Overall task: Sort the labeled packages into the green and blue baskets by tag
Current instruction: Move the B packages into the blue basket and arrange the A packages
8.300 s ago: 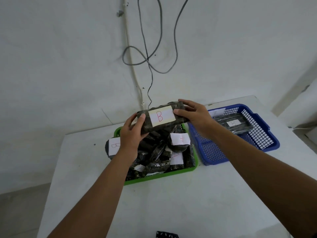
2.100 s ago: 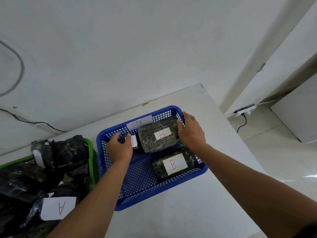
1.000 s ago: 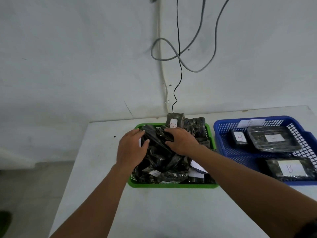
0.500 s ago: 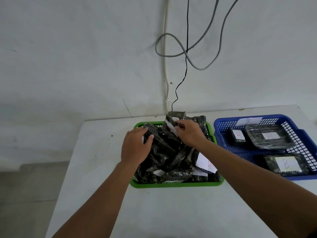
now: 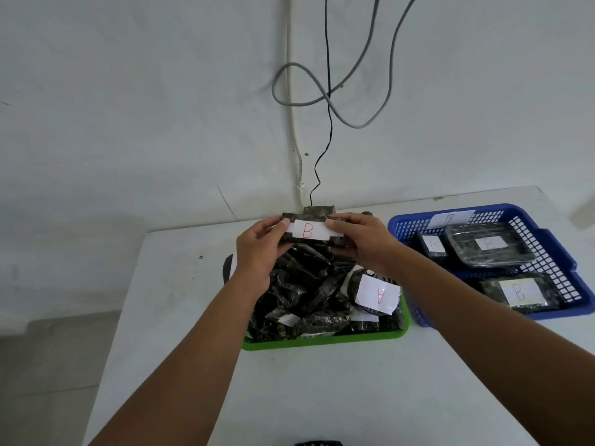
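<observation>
B package (image 5: 310, 234) above green basket (image 5: 322, 338), blue basket (image 5: 547, 239) right

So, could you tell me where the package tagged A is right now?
The A package lies at the right edge of the green basket, beside the blue basket, under the right forearm.

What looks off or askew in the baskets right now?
The green basket is heaped with dark packages lying at all angles, above its rim; one round package's A tag reads upside down. The blue basket holds its B packages flat. Both hands hold a B package above the heap.
</observation>
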Demonstrator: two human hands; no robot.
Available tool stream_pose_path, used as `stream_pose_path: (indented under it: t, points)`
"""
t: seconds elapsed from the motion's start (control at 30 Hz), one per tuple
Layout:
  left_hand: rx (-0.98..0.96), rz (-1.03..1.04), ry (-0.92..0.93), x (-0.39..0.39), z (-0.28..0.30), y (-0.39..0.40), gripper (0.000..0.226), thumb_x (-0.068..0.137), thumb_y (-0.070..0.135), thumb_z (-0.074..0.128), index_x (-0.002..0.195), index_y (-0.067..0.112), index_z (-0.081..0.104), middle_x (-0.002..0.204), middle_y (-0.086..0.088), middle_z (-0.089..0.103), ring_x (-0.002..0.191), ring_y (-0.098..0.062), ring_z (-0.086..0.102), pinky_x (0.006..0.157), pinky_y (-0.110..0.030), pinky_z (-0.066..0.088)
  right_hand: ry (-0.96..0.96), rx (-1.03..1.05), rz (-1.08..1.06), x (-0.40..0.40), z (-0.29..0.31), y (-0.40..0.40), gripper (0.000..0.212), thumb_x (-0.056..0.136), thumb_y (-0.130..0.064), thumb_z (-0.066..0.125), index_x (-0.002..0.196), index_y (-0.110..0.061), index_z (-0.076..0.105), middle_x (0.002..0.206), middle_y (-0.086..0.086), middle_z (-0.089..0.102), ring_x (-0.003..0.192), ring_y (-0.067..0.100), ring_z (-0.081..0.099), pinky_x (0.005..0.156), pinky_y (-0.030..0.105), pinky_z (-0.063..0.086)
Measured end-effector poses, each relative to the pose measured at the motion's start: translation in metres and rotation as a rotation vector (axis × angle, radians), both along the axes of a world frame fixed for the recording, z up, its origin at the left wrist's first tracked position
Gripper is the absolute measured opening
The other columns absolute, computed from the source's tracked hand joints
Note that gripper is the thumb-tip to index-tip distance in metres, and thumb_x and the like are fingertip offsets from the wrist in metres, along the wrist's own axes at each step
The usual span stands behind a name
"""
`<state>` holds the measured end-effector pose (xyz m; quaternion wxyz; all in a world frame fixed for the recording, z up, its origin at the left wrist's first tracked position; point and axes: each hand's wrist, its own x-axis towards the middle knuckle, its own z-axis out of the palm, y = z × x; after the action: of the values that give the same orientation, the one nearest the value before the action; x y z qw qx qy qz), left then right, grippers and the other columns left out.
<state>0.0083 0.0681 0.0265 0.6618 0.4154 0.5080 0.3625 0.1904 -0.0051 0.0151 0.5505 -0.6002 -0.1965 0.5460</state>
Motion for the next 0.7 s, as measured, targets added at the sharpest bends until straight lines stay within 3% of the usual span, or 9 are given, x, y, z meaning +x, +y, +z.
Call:
stream_pose_path:
  t: [0.13, 0.27, 0.43, 0.53, 0.63, 0.7]
  points:
    - [-0.066, -0.026, -0.036, 0.024, -0.003, -0.012, 0.019, 0.087, 0.010, 0.075, 0.104, 0.006, 0.070, 0.103, -0.011, 0.072, 0.093, -0.016, 0.072, 0.077, -0.029, 0.061, -0.001, 0.003, -0.146, 0.018, 0.008, -0.019, 0.031, 0.084, -0.010, 0.079, 0.112, -0.002, 0.070, 0.103, 0.014, 0.073, 0.087, 0.024, 0.072, 0.072, 0.036, 0.064]
    - [-0.029, -0.075, 0.017, 0.076, -0.003, -0.035, 0.014, 0.087, 0.014, 0.075, 0.100, 0.011, 0.070, 0.102, -0.009, 0.071, 0.096, -0.018, 0.071, 0.076, -0.028, 0.061, 0.015, 0.012, -0.307, 0.057, 0.008, -0.050, 0.028, 0.086, -0.010, 0.076, 0.111, 0.002, 0.069, 0.103, 0.018, 0.072, 0.092, 0.025, 0.071, 0.073, 0.031, 0.063]
    - [0.211, -0.256, 0.329, 0.137, -0.006, -0.085, 0.036, 0.088, 0.037, 0.071, 0.120, 0.019, 0.068, 0.108, 0.007, 0.069, 0.097, -0.009, 0.065, 0.093, -0.035, 0.056, -0.094, -0.024, -0.495, 0.127, 0.004, -0.105, 0.022, 0.086, -0.013, 0.078, 0.105, -0.004, 0.072, 0.102, 0.014, 0.074, 0.096, 0.025, 0.074, 0.081, 0.035, 0.062]
    - [0.323, -0.380, 0.459, 0.165, -0.013, -0.121, 0.045, 0.091, 0.037, 0.068, 0.129, 0.016, 0.063, 0.122, 0.002, 0.067, 0.108, -0.011, 0.063, 0.099, -0.031, 0.051, -0.189, -0.101, -0.529, 0.170, -0.003, -0.139, 0.025, 0.085, -0.012, 0.079, 0.107, -0.005, 0.070, 0.101, 0.013, 0.074, 0.091, 0.024, 0.075, 0.078, 0.035, 0.063]
    - [0.348, -0.454, 0.591, 0.189, -0.031, -0.148, 0.047, 0.094, 0.034, 0.064, 0.134, 0.011, 0.058, 0.131, -0.002, 0.063, 0.119, -0.017, 0.059, 0.098, -0.028, 0.045, -0.237, -0.159, -0.457, 0.203, -0.016, -0.162, 0.025, 0.085, -0.010, 0.079, 0.107, -0.005, 0.069, 0.100, 0.011, 0.074, 0.082, 0.019, 0.076, 0.071, 0.031, 0.063]
    - [0.334, -0.456, 0.664, 0.202, -0.049, -0.159, 0.038, 0.096, 0.032, 0.062, 0.127, 0.010, 0.061, 0.126, -0.004, 0.065, 0.116, -0.022, 0.060, 0.091, -0.027, 0.044, -0.284, -0.217, -0.390, 0.219, -0.029, -0.170, 0.022, 0.083, -0.010, 0.080, 0.103, -0.010, 0.069, 0.102, 0.010, 0.074, 0.084, 0.021, 0.076, 0.075, 0.036, 0.063]
